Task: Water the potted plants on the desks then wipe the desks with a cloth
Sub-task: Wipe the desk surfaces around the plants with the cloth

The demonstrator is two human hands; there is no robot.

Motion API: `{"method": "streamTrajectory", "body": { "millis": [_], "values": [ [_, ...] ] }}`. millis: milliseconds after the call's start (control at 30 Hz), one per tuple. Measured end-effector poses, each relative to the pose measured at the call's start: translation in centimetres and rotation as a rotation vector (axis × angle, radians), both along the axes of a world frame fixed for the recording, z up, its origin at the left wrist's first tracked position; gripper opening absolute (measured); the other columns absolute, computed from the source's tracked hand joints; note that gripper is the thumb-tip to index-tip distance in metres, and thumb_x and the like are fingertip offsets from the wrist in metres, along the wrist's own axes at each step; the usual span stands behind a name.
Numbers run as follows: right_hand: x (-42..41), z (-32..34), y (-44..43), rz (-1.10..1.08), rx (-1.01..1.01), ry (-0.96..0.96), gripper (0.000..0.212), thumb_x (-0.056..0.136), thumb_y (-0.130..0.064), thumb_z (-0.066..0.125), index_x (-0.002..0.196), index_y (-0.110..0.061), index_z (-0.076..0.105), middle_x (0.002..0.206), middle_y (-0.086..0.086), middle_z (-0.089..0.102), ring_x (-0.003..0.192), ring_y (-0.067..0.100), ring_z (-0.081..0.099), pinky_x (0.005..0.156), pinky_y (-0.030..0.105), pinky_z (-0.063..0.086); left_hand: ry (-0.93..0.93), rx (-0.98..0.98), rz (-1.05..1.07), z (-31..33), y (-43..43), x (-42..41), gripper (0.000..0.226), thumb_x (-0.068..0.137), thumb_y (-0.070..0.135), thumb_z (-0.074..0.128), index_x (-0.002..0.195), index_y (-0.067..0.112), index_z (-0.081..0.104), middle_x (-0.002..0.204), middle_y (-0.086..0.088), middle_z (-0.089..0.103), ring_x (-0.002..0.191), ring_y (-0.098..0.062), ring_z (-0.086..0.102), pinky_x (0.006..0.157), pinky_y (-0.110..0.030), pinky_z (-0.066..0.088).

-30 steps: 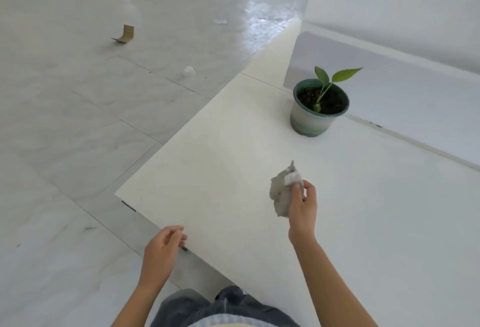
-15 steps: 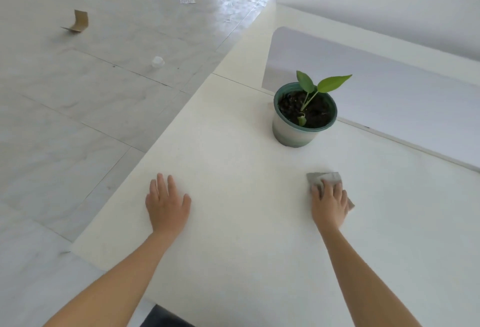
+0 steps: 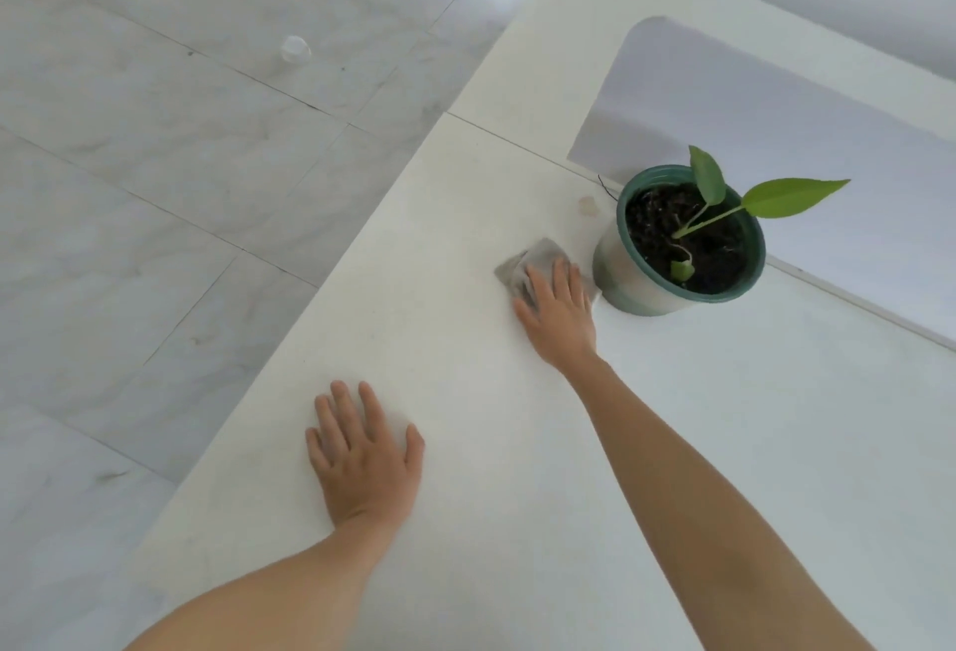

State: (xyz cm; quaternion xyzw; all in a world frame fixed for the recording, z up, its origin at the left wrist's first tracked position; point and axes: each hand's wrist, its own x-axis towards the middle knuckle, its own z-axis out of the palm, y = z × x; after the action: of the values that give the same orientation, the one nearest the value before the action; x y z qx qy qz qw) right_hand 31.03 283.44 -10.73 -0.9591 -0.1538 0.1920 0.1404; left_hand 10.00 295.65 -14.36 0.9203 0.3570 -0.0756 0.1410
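We press a grey cloth (image 3: 538, 262) flat with our right hand (image 3: 561, 317), just beside the potted plant (image 3: 677, 247). Our left hand (image 3: 364, 459) rests flat on the white desk (image 3: 517, 521).

**Bare hands, bare forearms**

The left hand (image 3: 362, 459) and the right hand (image 3: 558, 314) are both bare. So are the wrists and forearms behind the fingers (image 3: 344, 412), all the way back to the lower edge of view. Each hand shows its back. On the left hand four fingers and a thumb can be told apart, the thumb on the side nearest the right arm. The nails are too small to make out. Each forearm is slim at the wrist and broadens away from the fingers.
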Motion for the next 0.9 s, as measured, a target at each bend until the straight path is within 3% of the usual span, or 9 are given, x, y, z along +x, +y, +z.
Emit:
{"method": "streamTrajectory", "body": {
  "millis": [233,367,467,533,600,667,733,833,900],
  "values": [
    [4.2,-0.7,5.0,-0.296,0.018,-0.014,0.054,0.097,-0.040,0.027,0.147,-0.023,0.015,0.157,0.017,-0.001,0.145,0.031,-0.007,0.118,0.043,-0.004,-0.050,0.070,0.014,-0.3,-0.1,-0.1,0.068,0.075,0.041,0.033,0.130,0.001,0.038,0.134,-0.031,0.047,0.127,-0.038,0.027,0.098,-0.049,0.020],
    [0.6,-0.5,2.3,-0.008,0.053,-0.020,0.047,0.098,-0.037,0.027,0.144,-0.025,0.026,0.158,0.012,0.005,0.146,0.028,-0.002,0.118,0.040,0.004,-0.067,0.076,0.022,-0.1,-0.2,-0.1,0.068,0.076,0.040,0.033,0.131,0.001,0.038,0.135,-0.032,0.046,0.127,-0.037,0.026,0.099,-0.048,0.020],
    [-4.2,-0.5,-4.1,0.340,0.046,-0.077,0.050,0.097,-0.044,0.017,0.134,-0.021,0.040,0.152,0.018,0.027,0.142,0.034,0.018,0.110,0.046,0.027,-0.076,0.061,0.029,0.2,-0.3,0.0,0.067,0.076,0.040,0.032,0.131,0.001,0.038,0.135,-0.032,0.045,0.127,-0.037,0.026,0.098,-0.049,0.019],
    [-5.3,-0.7,-9.7,0.418,-0.051,-0.139,0.058,0.096,-0.049,0.011,0.132,-0.018,0.043,0.146,0.020,0.036,0.139,0.034,0.023,0.103,0.047,0.034,-0.079,0.048,0.034,0.3,-0.3,0.0,0.068,0.076,0.040,0.032,0.131,0.001,0.038,0.136,-0.033,0.044,0.127,-0.037,0.025,0.098,-0.050,0.018],
    [-4.5,-0.6,-14.8,0.152,-0.113,-0.127,0.057,0.096,-0.047,0.019,0.139,-0.015,0.038,0.151,0.020,0.026,0.141,0.035,0.017,0.110,0.048,0.026,-0.066,0.026,0.031,0.4,-0.3,0.1,0.068,0.077,0.040,0.031,0.131,-0.001,0.039,0.137,-0.033,0.043,0.128,-0.039,0.026,0.100,-0.051,0.021],
    [-3.7,-0.3,-18.4,-0.296,-0.139,-0.052,0.050,0.096,-0.037,0.033,0.142,-0.017,0.030,0.155,0.018,0.015,0.143,0.034,0.012,0.114,0.048,0.019,-0.043,-0.008,0.031,0.6,-0.3,0.2,0.069,0.077,0.040,0.031,0.131,-0.001,0.041,0.138,-0.032,0.042,0.128,-0.043,0.032,0.101,-0.055,0.030],
    [-3.9,0.0,-19.3,-0.640,-0.135,-0.030,0.049,0.095,-0.036,0.034,0.142,-0.020,0.028,0.156,0.014,0.012,0.143,0.031,0.009,0.114,0.047,0.014,-0.025,-0.050,0.029,0.9,-0.4,0.3,0.070,0.077,0.040,0.031,0.131,-0.002,0.041,0.138,-0.032,0.041,0.127,-0.046,0.036,0.098,-0.061,0.033],
    [-5.3,-0.1,-16.2,-0.873,-0.081,-0.048,0.051,0.096,-0.039,0.030,0.143,-0.020,0.026,0.157,0.013,0.006,0.144,0.030,0.001,0.116,0.044,0.006,-0.014,-0.099,0.025,1.2,-0.4,0.5,0.071,0.076,0.040,0.031,0.131,-0.004,0.043,0.138,-0.033,0.041,0.125,-0.049,0.040,0.096,-0.064,0.033],
    [-6.2,0.0,-12.8,-0.907,-0.056,-0.024,0.051,0.097,-0.040,0.026,0.145,-0.022,0.022,0.158,0.013,0.002,0.145,0.029,-0.001,0.117,0.043,0.004,-0.009,-0.121,0.020,1.4,-0.4,0.5,0.072,0.076,0.040,0.031,0.130,-0.005,0.044,0.137,-0.034,0.041,0.125,-0.051,0.041,0.096,-0.065,0.033]
  ]
}}
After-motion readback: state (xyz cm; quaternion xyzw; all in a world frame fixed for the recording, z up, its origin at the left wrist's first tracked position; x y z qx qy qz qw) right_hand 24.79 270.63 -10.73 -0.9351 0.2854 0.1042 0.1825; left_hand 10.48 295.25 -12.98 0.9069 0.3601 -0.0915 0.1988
